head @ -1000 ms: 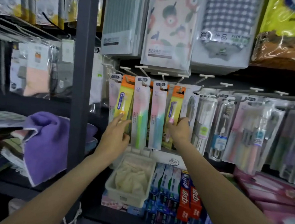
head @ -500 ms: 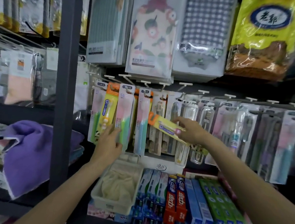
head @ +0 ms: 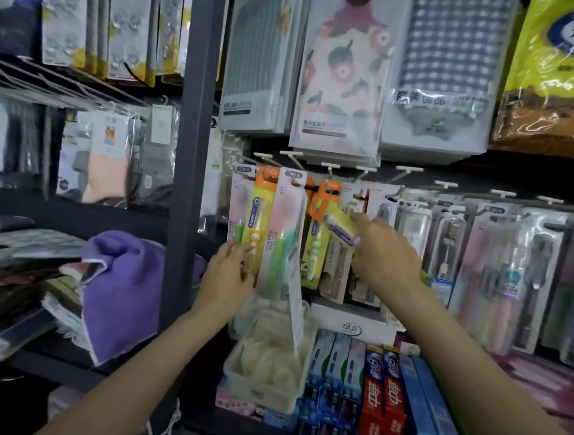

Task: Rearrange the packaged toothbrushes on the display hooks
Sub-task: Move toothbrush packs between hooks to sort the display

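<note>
I stood in front of a dark metal shop rack with a tall gray post, and the light was dim. Up high hung flat shiny bags with cloth inside: one striped, one with flowers and fruit, one with blue checks, and a big crinkly yellow bag. To the side, a soft purple towel drooped over a pile of folded cloths. Under my arms sat a pale plastic tub with something fluffy in it, just beside a row of long toothpaste boxes, some red and some blue. In the middle, thin white display hooks stuck out, and lots of long, slim toothbrush packs hung there in clear, shiny plastic. My left hand touched the bottom of a hanging yellow pack with an orange top, my fingers fairly straight and lying against it. A pink and green pack hung just beside it, tilted a little. My right hand pinched another yellow toothbrush pack, fingers curled tight around its lower end. That pack was tipped sideways in the air, its orange top pointing at the hooks, in front of the hanging packs.
</note>
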Available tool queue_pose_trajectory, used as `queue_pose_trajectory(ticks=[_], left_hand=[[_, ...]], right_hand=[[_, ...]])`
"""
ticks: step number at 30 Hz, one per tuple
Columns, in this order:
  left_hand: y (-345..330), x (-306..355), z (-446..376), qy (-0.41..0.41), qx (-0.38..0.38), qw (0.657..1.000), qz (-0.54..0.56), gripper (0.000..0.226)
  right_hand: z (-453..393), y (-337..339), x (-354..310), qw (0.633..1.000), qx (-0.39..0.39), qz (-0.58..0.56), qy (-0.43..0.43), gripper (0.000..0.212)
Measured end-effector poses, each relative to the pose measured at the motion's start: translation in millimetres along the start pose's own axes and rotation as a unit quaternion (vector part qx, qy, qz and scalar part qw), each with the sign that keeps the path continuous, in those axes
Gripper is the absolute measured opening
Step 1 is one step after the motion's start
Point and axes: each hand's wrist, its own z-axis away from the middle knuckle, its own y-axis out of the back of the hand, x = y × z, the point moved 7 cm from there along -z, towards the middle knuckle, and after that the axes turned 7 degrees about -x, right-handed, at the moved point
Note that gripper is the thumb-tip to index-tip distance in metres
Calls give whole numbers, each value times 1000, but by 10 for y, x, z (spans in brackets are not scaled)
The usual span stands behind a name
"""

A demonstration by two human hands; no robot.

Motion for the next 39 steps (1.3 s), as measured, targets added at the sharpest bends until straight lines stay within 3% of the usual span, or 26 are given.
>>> queue_pose_trajectory(ticks=[4, 8, 12, 17, 23, 32, 39], left_hand=[[-156, -53, -35, 19, -63, 997, 31, 52], [-648, -238, 195, 173, -129, 969, 117, 49], [-876, -323, 457, 187, -193, 962, 50, 49], [-656, -121, 275, 107, -143, 983, 42, 47], [-351, 45, 37, 88, -89, 992, 29, 49], [67, -58, 110, 56, -30, 997, 53, 35], [233, -168, 131, 41, -13, 998, 43, 31]], right_hand=[[-13, -179, 136, 998, -57, -5, -41, 47], [191, -448, 128, 988, -91, -120, -25, 45], [553, -897, 113, 952, -205, -225, 1, 42], [439, -793, 136, 941, -114, -317, 23, 41], [70, -554, -288, 948, -92, -292, 85, 47], [-439, -526, -751, 920, -78, -378, 62, 47], [-369, -642, -831, 925, 21, -379, -8, 43]])
